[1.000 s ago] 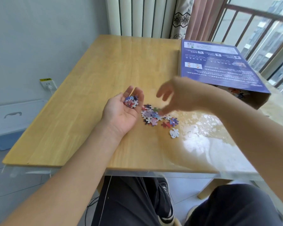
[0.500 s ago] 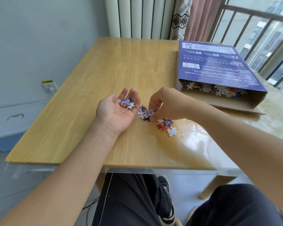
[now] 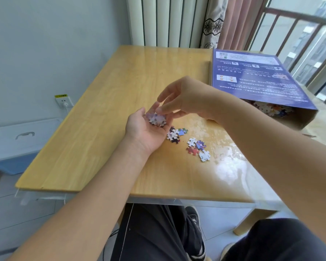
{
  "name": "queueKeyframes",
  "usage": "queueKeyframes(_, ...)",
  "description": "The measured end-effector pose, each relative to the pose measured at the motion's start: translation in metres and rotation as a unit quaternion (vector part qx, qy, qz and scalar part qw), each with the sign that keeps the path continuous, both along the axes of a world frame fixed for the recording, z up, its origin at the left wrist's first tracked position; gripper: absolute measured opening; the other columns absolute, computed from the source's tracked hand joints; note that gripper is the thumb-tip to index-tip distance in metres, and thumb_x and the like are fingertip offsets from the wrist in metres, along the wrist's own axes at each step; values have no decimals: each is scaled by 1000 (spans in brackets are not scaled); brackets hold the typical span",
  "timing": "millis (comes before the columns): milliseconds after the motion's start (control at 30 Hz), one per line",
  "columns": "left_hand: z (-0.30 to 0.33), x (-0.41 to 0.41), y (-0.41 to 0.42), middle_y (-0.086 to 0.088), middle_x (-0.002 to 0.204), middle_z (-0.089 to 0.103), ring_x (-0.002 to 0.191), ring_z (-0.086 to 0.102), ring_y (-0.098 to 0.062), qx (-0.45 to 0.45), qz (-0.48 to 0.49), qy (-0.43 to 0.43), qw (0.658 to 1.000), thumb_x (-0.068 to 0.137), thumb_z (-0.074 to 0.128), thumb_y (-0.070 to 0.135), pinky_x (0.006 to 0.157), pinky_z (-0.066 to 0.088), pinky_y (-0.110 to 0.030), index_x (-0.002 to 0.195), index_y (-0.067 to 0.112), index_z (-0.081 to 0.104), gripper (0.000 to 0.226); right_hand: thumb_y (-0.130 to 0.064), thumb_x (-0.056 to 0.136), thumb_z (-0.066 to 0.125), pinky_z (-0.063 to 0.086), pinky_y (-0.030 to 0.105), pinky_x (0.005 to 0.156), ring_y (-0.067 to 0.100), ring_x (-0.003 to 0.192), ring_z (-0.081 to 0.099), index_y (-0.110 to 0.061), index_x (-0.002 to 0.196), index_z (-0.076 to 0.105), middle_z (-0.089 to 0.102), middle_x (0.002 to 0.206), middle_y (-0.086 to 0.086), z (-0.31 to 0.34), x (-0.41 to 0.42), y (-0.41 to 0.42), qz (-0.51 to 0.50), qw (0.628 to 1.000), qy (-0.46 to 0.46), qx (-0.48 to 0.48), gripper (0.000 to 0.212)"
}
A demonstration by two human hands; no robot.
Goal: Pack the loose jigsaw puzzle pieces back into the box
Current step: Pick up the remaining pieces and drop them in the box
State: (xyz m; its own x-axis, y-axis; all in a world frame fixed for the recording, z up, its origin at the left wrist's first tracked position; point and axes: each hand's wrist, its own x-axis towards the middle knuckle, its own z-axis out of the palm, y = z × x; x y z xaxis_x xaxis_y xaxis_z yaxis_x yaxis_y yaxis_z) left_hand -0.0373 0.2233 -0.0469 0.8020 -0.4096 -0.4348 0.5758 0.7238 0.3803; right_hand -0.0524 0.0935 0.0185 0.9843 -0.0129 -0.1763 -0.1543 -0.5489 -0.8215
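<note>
My left hand lies palm up on the wooden table, carrying a small heap of jigsaw pieces in its cupped palm. Just above that heap hovers my right hand, with its outstretched fingertips touching the heap; the pieces there are blurred. More loose pieces lie scattered on the table just right of the left hand. The purple puzzle box lies flat at the right, its open end facing me, with several pieces inside.
A blue and white storage bin stands on the floor left of the table, below a wall socket. A radiator and curtains are behind the table. My knees are under its front edge.
My right hand went down to the table pile, pinched up some pieces, and moved left over the left palm. The pile on the table is smaller and the heap in the palm larger.
</note>
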Motion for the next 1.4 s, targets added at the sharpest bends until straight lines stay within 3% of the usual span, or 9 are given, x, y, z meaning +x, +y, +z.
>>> queueKeyframes(100,-1,7,7,-21,88,66,83,65,-29,-18,13,17,1000,107,29,28,82,57,-37,104,2,62,43,-26,74,88,63,30,67,21,77,74,-17,115,70,70,101,1,7,-20,-13,30,985,-47,-161,46)
queueKeyframes(267,-4,9,10,-18,85,65,72,67,-28,8,-1,-6,1000,107,31,28,69,60,-34,95,2,63,42,-49,53,94,59,38,82,11,89,69,-42,128,59,61,109,-18,-11,-64,-49,138,939,85,-303,82)
queueKeyframes(367,-5,6,5,-19,87,65,79,65,-28,9,-7,-18,1000,107,28,26,73,59,-35,96,1,62,44,-42,56,95,57,34,79,9,86,67,-43,120,65,64,105,-15,-27,-72,-51,143,950,51,-273,71)
queueKeyframes(567,-6,0,1,-18,88,67,82,66,-28,15,-10,-39,999,107,30,24,75,58,-36,102,1,63,40,-20,69,91,52,18,62,12,73,73,-23,94,75,70,77,-16,-35,-65,-58,135,963,18,-232,30)
queueKeyframes(667,-6,-6,-3,-18,89,67,80,67,-28,22,-15,-52,998,106,32,25,74,59,-36,104,2,63,39,-21,70,91,55,25,65,12,68,73,-19,87,75,71,69,-16,-32,-62,-56,152,959,35,-236,23)
queueKeyframes(933,1,-13,-12,-17,89,67,77,68,-27,31,-28,-56,998,106,33,25,78,58,-36,101,2,64,39,-20,67,92,58,45,81,20,84,70,-25,94,70,70,90,-4,-32,-62,-56,142,965,25,-218,36)
queueKeyframes(1200,7,-17,-14,-17,86,67,79,67,-27,37,-26,-53,998,106,34,24,80,57,-35,100,1,64,38,-17,65,93,59,43,73,17,76,68,-32,91,69,61,78,-11,-33,-70,-59,136,972,-9,-190,39)
queueKeyframes(1333,7,-19,-16,-17,86,67,78,67,-27,38,-29,-45,998,106,33,24,79,57,-35,100,1,63,38,-10,64,93,58,43,69,19,70,70,-23,94,72,67,78,-6,-38,-73,-65,111,985,0,-131,39)
queueKeyframes(1400,6,-18,-16,-17,87,67,80,67,-27,40,-27,-41,998,106,33,25,79,57,-35,101,2,64,39,-1,67,90,56,32,60,22,69,70,-14,94,72,71,77,1,-34,-73,-69,87,994,-2,-65,35)
